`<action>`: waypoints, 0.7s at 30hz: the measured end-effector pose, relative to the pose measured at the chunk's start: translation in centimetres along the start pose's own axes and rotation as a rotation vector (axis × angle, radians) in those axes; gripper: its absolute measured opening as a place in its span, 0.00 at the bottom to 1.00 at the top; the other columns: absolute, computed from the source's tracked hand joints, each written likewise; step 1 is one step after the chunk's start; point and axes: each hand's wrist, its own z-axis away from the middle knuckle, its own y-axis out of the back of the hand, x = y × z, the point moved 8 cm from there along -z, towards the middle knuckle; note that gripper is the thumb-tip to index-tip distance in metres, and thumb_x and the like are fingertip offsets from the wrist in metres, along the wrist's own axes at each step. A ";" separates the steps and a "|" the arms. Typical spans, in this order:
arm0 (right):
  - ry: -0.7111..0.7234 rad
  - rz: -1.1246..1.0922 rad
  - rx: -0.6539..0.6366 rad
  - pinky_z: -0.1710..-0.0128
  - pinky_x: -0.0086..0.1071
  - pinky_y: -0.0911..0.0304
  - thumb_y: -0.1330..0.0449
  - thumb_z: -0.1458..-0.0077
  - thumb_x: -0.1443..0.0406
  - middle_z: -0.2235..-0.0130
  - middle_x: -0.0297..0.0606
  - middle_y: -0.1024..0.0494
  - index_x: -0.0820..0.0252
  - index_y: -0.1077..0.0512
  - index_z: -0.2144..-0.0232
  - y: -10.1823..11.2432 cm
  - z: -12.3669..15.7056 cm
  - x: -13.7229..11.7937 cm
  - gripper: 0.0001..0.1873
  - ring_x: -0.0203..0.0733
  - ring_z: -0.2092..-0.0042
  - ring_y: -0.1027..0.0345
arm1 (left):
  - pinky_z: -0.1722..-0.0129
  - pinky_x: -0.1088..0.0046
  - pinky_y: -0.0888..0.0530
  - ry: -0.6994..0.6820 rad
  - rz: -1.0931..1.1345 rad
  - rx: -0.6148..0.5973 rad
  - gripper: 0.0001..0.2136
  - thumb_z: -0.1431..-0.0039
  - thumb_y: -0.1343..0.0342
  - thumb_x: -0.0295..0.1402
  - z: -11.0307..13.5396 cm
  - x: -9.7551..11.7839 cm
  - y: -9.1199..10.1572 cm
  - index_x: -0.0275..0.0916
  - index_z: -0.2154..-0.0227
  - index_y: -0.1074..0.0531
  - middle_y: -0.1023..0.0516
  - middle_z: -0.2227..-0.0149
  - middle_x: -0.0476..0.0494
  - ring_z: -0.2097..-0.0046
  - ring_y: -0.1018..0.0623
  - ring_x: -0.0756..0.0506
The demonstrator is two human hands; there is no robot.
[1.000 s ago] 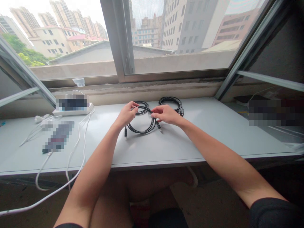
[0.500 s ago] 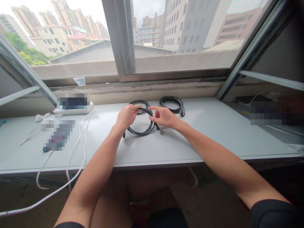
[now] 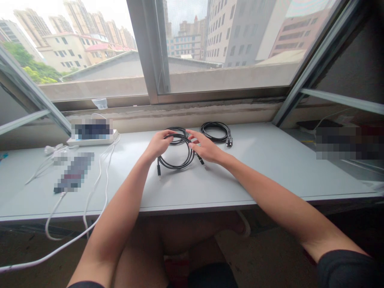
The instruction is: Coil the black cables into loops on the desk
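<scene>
A coiled black cable is between my two hands, raised in front of me over the table. My left hand pinches the coil at its upper left, fingers closed on the strands. On the coil's right side, my right hand has its fingers curled round the loops. One plug end hangs down at the left; the other plug end sticks out below my right hand. Behind the held coil lies a second black cable coil, partly hidden by it and my hands.
Another coiled black cable rests at the back right, its two plugs side by side. To the left are a white power strip, white cords and a blurred dark device. The window wall borders the table's back.
The held coil has tilted and shifted slightly, its left plug now hanging clearer. The right-hand fingers have moved from apart near the coil to curled round its side.
</scene>
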 end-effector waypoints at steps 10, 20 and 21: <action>-0.236 -0.354 -0.055 0.77 0.29 0.33 0.43 0.33 0.51 0.74 0.29 0.35 0.55 0.33 0.35 -2.4 0.3 1.1 0.29 0.35 0.76 0.41 | 0.47 0.60 0.28 -0.173 -0.657 0.035 0.20 0.28 0.55 0.31 2.5 2.9 -3.5 0.40 0.37 0.35 0.28 0.40 0.30 0.44 0.23 0.34; -0.116 0.593 0.491 0.37 0.49 0.42 0.45 0.35 0.59 0.50 0.54 0.21 0.64 0.21 0.51 12.2 -0.9 3.7 0.20 0.57 0.44 0.32 | 0.50 0.56 0.28 -0.120 -0.805 -0.050 0.14 0.26 0.60 0.36 -0.1 2.3 -1.6 0.39 0.50 0.31 0.25 0.52 0.29 0.51 0.21 0.33; -0.218 0.671 0.525 0.38 0.51 0.42 0.44 0.37 0.57 0.49 0.56 0.21 0.65 0.22 0.50 13.9 -0.6 5.4 0.22 0.60 0.43 0.33 | 0.50 0.56 0.28 -0.132 -0.803 -0.062 0.14 0.26 0.60 0.36 -1.2 2.3 -1.1 0.39 0.50 0.31 0.24 0.53 0.30 0.50 0.22 0.33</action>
